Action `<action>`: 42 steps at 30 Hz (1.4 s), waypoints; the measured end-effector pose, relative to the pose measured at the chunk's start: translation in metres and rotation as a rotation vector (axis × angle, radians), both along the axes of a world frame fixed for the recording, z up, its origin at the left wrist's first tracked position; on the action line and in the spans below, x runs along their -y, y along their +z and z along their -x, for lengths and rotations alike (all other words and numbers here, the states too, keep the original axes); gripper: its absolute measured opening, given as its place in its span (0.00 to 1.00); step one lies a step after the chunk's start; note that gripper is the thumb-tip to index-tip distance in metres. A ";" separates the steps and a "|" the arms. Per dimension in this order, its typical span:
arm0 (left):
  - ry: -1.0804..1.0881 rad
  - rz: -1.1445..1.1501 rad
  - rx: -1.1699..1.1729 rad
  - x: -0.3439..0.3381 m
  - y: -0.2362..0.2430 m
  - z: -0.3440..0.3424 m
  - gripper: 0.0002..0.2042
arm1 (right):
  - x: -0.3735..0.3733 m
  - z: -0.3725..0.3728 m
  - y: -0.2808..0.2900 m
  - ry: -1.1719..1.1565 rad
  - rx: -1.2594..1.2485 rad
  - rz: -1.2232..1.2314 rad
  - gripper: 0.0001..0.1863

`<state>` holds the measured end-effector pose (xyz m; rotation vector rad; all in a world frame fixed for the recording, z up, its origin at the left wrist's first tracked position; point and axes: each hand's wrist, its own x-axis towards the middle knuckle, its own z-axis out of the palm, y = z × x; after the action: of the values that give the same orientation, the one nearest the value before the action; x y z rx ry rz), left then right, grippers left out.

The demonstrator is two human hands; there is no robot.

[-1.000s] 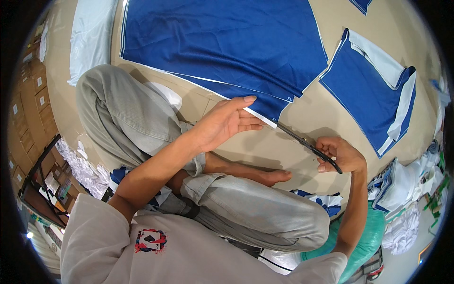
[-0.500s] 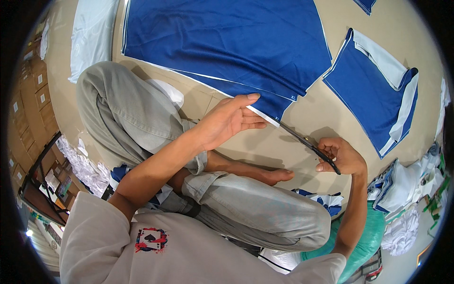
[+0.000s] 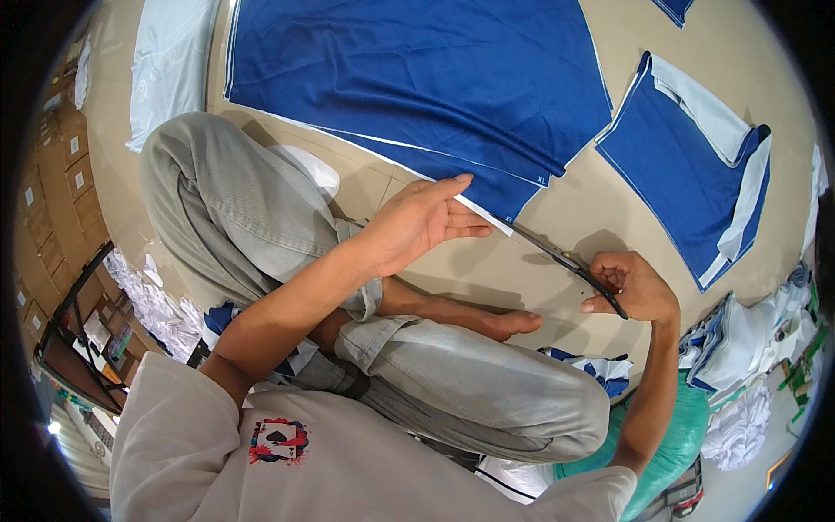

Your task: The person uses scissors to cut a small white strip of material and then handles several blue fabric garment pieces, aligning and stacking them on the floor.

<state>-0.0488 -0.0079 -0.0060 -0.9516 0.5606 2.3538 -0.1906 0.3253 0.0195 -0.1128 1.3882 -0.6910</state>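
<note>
A large piece of blue fabric (image 3: 409, 83) with white edges lies spread on the floor in front of me. My left hand (image 3: 417, 224) pinches its near edge, thumb on top and fingers underneath, so that the corner lifts slightly. A narrow white strip (image 3: 487, 216) runs along that edge past my fingers. In my right hand (image 3: 633, 285) is a pair of dark scissors (image 3: 570, 264), fingers closed round the handles. Its blades point left toward the fabric's corner, their tips at the end of the white strip. Whether the blades touch the cloth I cannot tell.
A second blue piece with white bands (image 3: 687, 165) lies to the right. White fabric (image 3: 172, 74) is at the far left. My folded legs (image 3: 470, 383) sit close below my hands. Cloth piles (image 3: 739, 344) and a green bag (image 3: 674, 426) are at the right, cardboard boxes (image 3: 61, 191) at the left.
My right hand and the scissors have shifted very slightly to the right. My left hand stays nearly in place on the fabric edge.
</note>
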 end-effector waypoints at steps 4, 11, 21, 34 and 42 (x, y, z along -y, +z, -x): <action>0.000 -0.001 0.012 0.000 0.001 0.001 0.21 | -0.001 0.000 -0.001 -0.013 0.012 -0.007 0.27; 0.001 -0.001 0.041 0.001 -0.006 -0.004 0.21 | -0.001 0.000 -0.002 -0.001 0.035 -0.030 0.27; -0.002 0.004 0.029 0.001 -0.001 -0.001 0.22 | -0.002 -0.003 -0.003 -0.018 0.035 0.037 0.28; -0.013 0.005 0.016 0.001 0.000 0.000 0.21 | 0.006 -0.006 -0.006 -0.023 0.040 0.049 0.28; -0.011 -0.002 0.027 0.001 -0.002 -0.001 0.21 | 0.010 -0.008 -0.005 -0.048 -0.024 0.097 0.26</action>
<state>-0.0478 -0.0088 -0.0080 -0.9756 0.5512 2.3284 -0.1825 0.3155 0.0146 -0.1657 1.3844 -0.7998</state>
